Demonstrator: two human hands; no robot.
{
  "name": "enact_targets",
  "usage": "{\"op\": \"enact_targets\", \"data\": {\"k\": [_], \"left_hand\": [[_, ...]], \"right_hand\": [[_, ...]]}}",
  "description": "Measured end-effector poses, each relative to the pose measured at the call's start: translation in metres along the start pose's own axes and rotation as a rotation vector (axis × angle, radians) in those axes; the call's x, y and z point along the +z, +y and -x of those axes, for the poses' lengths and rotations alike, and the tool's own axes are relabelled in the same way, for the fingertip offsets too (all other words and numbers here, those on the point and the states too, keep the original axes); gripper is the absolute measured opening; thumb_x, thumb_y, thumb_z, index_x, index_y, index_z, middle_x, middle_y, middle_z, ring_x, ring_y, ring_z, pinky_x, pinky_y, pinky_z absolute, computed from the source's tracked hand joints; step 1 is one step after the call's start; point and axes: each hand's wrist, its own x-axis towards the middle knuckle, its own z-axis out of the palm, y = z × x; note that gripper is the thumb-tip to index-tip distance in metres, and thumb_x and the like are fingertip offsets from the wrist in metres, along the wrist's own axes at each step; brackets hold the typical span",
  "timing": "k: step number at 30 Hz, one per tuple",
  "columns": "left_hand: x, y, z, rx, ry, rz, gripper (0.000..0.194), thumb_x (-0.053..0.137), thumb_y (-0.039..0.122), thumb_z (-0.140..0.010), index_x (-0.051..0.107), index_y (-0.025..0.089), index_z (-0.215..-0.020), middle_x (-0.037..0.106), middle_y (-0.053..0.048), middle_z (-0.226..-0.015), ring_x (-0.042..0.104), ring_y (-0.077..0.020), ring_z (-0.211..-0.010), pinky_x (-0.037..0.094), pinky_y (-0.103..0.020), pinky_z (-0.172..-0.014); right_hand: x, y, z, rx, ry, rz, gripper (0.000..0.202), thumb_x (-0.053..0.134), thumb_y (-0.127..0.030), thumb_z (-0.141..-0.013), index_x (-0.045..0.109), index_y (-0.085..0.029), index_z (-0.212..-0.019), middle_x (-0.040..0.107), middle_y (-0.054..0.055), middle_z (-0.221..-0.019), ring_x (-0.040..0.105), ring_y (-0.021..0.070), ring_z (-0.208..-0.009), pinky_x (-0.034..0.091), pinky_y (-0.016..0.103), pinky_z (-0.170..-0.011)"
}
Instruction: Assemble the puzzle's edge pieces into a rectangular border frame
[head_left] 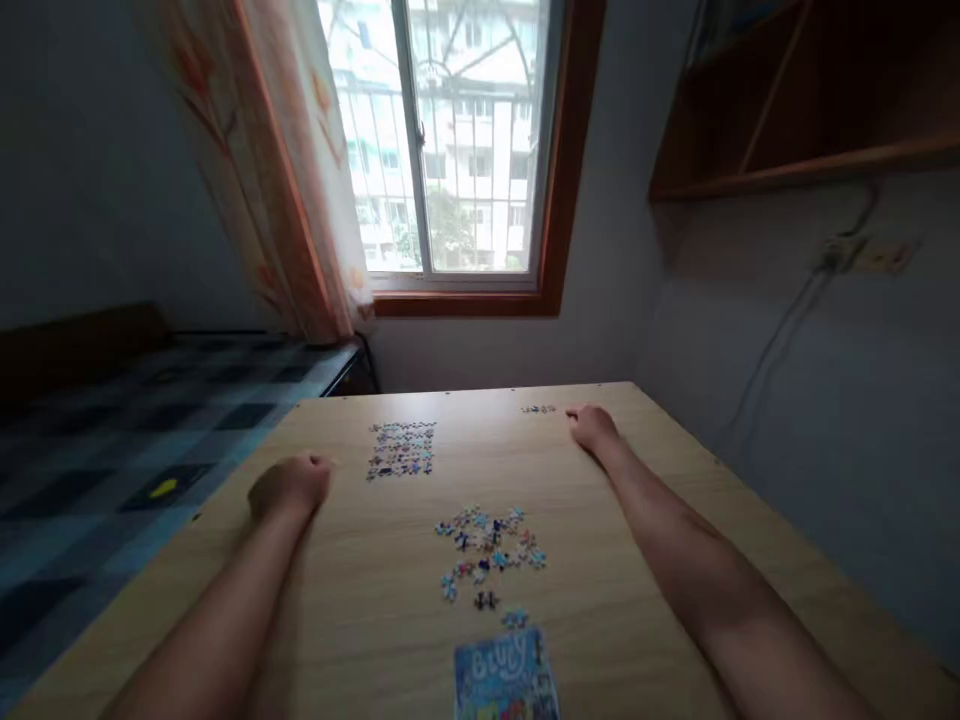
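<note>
My left hand (291, 484) is a closed fist over the left side of the table, left of rows of jigsaw puzzle pieces (402, 450). It is slightly blurred, and whatever its fingers may hold is hidden. My right hand (592, 428) rests near the far right edge with fingers curled and pressed together. Its fingertips are just right of a short row of puzzle pieces (538, 409); I cannot make out anything between them. Between my forearms lies a loose pile of puzzle pieces (491, 535), with a few separate pieces (486, 600) nearer me.
A blue box or card marked "BLUEY" (504, 675) lies at the near edge of the wooden table (360, 600). Left of the table is a bed with a checked cover (225, 410). A window (465, 150), curtain (277, 180) and wall shelf (795, 170) surround it.
</note>
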Motion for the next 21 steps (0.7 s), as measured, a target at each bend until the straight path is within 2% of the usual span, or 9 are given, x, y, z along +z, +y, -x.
{"op": "enact_targets", "data": {"k": [6,12,17,21], "left_hand": [[0.005,-0.001,-0.003,0.017,0.038,-0.012,0.049,0.037,0.037,-0.087,0.076,0.014,-0.106,0.071,-0.023,-0.113,0.067,-0.0404,-0.101,0.054,-0.045,-0.077],[0.01,-0.004,-0.006,0.045,0.071,-0.011,0.048,0.037,0.038,-0.087,0.076,0.014,-0.1,0.072,-0.023,-0.108,0.068,-0.0396,-0.095,0.053,-0.044,-0.073],[0.01,-0.003,-0.005,0.05,0.089,-0.004,0.046,0.04,0.038,-0.085,0.077,0.015,-0.099,0.073,-0.023,-0.106,0.068,-0.0403,-0.093,0.053,-0.045,-0.071],[0.011,-0.003,-0.007,0.052,0.096,-0.003,0.045,0.041,0.037,-0.084,0.078,0.015,-0.098,0.073,-0.023,-0.105,0.069,-0.0398,-0.093,0.053,-0.045,-0.072]], "right_hand": [[0.007,-0.003,-0.004,-0.064,0.0,-0.015,0.038,0.048,-0.024,-0.094,0.07,-0.024,-0.125,0.064,0.005,-0.135,0.06,0.0208,-0.125,0.043,0.028,-0.108],[0.003,0.003,-0.003,-0.123,0.022,-0.022,0.039,0.045,-0.021,-0.096,0.068,-0.019,-0.128,0.063,0.005,-0.137,0.056,0.015,-0.129,0.037,0.021,-0.111],[0.003,0.001,-0.004,-0.098,0.077,0.001,0.04,0.043,-0.023,-0.097,0.067,-0.014,-0.127,0.065,0.011,-0.133,0.057,0.0196,-0.124,0.038,0.027,-0.111],[0.008,-0.001,-0.003,-0.084,0.066,0.023,0.035,0.047,-0.03,-0.096,0.073,-0.018,-0.117,0.067,0.01,-0.129,0.057,0.0248,-0.12,0.042,0.034,-0.106]]}}
